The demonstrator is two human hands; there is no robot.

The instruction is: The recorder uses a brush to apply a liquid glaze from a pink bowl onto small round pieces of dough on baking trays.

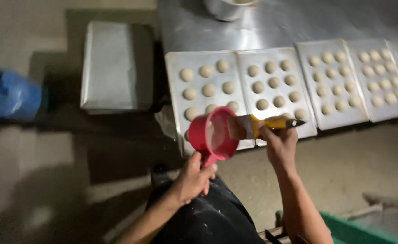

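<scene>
My left hand grips the handle of a red plastic cup that holds a pale liquid, tilted toward me. My right hand holds a flat pastry brush with a yellow handle, its bristles dipped at the cup's mouth. Both hover over the near edge of a metal baking tray carrying rows of round dough balls. A second tray of dough balls lies just to its right, under the brush.
Further trays of dough balls line the steel table to the right. A metal bowl stands at the back. A steel box sits left, a blue object far left, a green crate at bottom right.
</scene>
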